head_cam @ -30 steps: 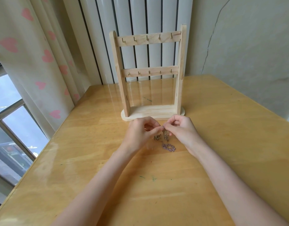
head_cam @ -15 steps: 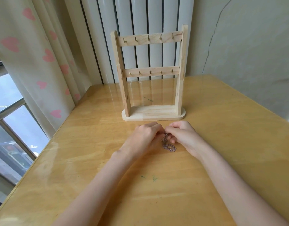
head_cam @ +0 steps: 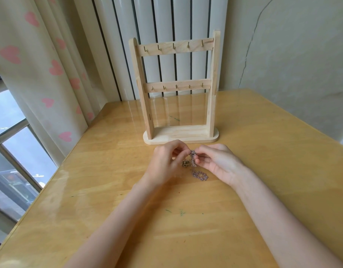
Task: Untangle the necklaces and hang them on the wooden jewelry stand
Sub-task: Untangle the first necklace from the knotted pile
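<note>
A tangle of thin necklaces [head_cam: 193,161] hangs between my two hands just above the wooden table [head_cam: 89,190]. My left hand [head_cam: 166,161] and my right hand [head_cam: 217,161] both pinch the top of the tangle with their fingertips. A gold pendant [head_cam: 185,163] dangles beside my left hand. A purplish loop of chain [head_cam: 200,175] lies on the table below. The wooden jewelry stand [head_cam: 176,89] is upright just behind my hands, with two rails of small brass hooks, all bare.
A white radiator [head_cam: 166,20] and a cracked wall stand behind the table. A curtain with pink hearts [head_cam: 41,64] and a window [head_cam: 10,151] are to the left. The table's left edge runs diagonally near the window.
My hands have lifted the tangle slightly off the table, so the gold pendant and the chain loop show again. The view has shifted a little.
</note>
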A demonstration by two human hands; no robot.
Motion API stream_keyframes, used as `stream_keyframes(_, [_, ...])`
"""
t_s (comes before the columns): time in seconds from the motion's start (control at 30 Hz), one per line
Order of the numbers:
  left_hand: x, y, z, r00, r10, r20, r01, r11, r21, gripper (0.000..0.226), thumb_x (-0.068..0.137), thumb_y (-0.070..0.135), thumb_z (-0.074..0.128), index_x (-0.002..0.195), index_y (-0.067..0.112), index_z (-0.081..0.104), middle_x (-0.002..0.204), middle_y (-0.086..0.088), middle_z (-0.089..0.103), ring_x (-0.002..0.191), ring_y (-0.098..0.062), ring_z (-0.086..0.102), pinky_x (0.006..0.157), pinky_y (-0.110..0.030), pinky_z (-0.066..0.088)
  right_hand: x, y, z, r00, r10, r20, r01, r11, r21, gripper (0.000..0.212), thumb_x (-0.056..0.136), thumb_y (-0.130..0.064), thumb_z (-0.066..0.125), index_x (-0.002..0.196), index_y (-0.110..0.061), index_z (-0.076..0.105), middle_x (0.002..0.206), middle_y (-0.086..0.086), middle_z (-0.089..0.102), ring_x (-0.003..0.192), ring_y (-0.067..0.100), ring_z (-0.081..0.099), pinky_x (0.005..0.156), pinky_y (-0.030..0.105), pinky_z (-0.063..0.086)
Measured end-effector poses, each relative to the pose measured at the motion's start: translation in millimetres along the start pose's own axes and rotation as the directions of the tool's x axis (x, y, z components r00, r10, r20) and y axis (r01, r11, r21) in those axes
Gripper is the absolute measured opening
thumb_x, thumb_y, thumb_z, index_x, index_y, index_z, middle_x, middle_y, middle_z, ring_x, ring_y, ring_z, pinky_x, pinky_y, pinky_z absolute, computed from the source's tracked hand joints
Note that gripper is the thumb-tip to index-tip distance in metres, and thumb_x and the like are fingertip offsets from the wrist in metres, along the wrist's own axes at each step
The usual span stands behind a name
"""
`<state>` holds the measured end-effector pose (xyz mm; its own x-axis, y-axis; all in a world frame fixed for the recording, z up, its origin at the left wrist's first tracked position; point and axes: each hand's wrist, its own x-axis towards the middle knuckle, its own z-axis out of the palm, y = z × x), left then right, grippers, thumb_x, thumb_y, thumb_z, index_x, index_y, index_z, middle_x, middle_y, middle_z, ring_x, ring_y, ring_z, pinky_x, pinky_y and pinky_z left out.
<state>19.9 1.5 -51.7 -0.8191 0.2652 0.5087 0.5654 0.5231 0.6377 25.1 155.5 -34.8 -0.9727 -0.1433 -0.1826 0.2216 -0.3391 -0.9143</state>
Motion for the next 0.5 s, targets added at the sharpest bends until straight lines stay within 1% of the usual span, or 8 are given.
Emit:
stream_keyframes(0.03, [0.1,-0.1,-0.2,0.999,-0.053,0.008,0.053,0.997,-0.047,0.009,0.088,0.011,0.06,0.079,0.014,0.061,0.068,0.007,0.061,0.063,-0.006,0.056,0.065,-0.015,0.046,-0.2,-0.3,-0.4,1.0,-0.004,0.019,0.004,1.0,-0.02,0.014,0.082,0.011,0.054,0.072,0.002,0.056,0.063,0.008,0.051,0.056,0.013,0.052,0.052,0.018,0.05])
stream_keyframes(0.1, [0.8,0.8,0.3,0.99,-0.136,0.031,0.139,0.98,-0.14,0.018,0.089,0.009,0.058,0.075,0.02,0.058,0.066,0.008,0.059,0.061,-0.006,0.054,0.065,-0.02,0.046,-0.2,-0.9,-1.2,0.999,0.0,0.047,0.004,0.996,-0.084,0.014,0.082,0.01,0.055,0.071,0.002,0.057,0.064,0.007,0.052,0.058,0.013,0.052,0.053,0.018,0.05])
stream_keyframes(0.13, [1.2,2.4,0.3,0.984,-0.174,0.042,0.179,0.962,-0.207,0.02,0.09,0.008,0.057,0.075,0.021,0.057,0.066,0.007,0.058,0.059,-0.004,0.053,0.065,-0.02,0.046,-0.2,-0.7,-1.2,0.998,0.007,0.059,0.0,0.993,-0.122,0.015,0.082,0.009,0.056,0.07,0.001,0.058,0.064,0.007,0.053,0.059,0.013,0.052,0.054,0.018,0.05])
stream_keyframes(0.2, [1.6,7.0,0.7,0.967,-0.245,0.076,0.255,0.894,-0.369,0.02,0.091,0.006,0.053,0.076,0.017,0.057,0.068,0.004,0.057,0.057,0.0,0.052,0.064,-0.016,0.046,-0.4,0.0,-1.1,0.997,0.015,0.071,-0.004,0.987,-0.159,0.015,0.083,0.008,0.056,0.071,0.0,0.061,0.065,0.007,0.056,0.06,0.013,0.052,0.053,0.018,0.048])
stream_keyframes(0.27, [1.1,12.0,2.1,0.948,-0.285,0.141,0.317,0.811,-0.491,0.016,0.092,0.008,0.052,0.078,0.012,0.058,0.071,0.002,0.058,0.059,-0.001,0.052,0.065,-0.015,0.046,0.3,0.4,-0.6,0.998,-0.002,0.064,0.009,0.993,-0.12,0.013,0.084,0.008,0.052,0.076,0.001,0.06,0.069,0.009,0.059,0.059,0.013,0.052,0.05,0.018,0.045])
stream_keyframes(0.33, [0.6,12.9,3.1,0.935,-0.298,0.19,0.353,0.76,-0.545,0.016,0.093,0.01,0.05,0.079,0.011,0.058,0.07,0.004,0.058,0.06,-0.003,0.051,0.066,-0.017,0.047,0.5,0.0,0.7,0.998,-0.024,0.057,0.028,0.997,-0.07,0.013,0.084,0.008,0.05,0.079,0.001,0.059,0.071,0.01,0.059,0.059,0.013,0.051,0.048,0.018,0.043])
stream_keyframes(0.43, [0.7,14.2,1.2,0.91,-0.328,0.253,0.414,0.69,-0.594,0.021,0.095,0.011,0.048,0.076,0.012,0.057,0.066,0.005,0.056,0.058,-0.005,0.049,0.065,-0.017,0.047,0.5,-1.4,0.9,0.996,-0.071,0.047,0.073,0.996,-0.041,0.017,0.085,0.009,0.05,0.073,-0.002,0.055,0.068,0.009,0.055,0.057,0.012,0.05,0.047,0.018,0.041])
stream_keyframes(0.5, [0.9,13.7,-0.1,0.898,-0.346,0.272,0.44,0.706,-0.555,0.021,0.095,0.011,0.048,0.075,0.013,0.056,0.064,0.005,0.056,0.061,-0.009,0.05,0.07,-0.021,0.047,-0.1,-2.1,0.6,0.996,-0.085,0.04,0.087,0.995,-0.045,0.018,0.085,0.009,0.052,0.071,-0.003,0.053,0.067,0.007,0.054,0.054,0.01,0.051,0.046,0.017,0.041])
